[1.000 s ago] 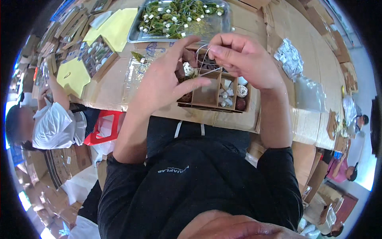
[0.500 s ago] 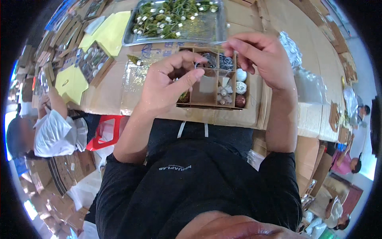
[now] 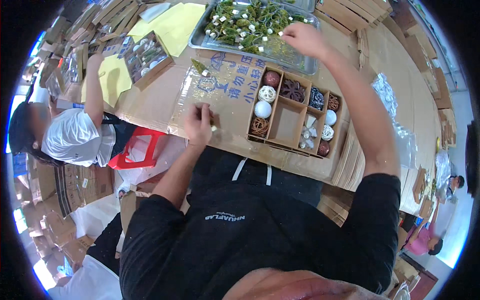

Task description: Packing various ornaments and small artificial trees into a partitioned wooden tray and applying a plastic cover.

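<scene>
Right hand (image 3: 300, 37) reached, fingers curled, into metal tray of green sprigs (image 3: 260, 47) beyond brown divided cardboard box (image 3: 295, 115), middle compartment unfilled; left hand (image 3: 199, 122) beside box pinching small pale piece.

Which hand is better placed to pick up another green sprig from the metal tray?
Right. The right hand is already over the metal tray among the green sprigs, while the left hand rests near the table's edge, holding something small.
</scene>
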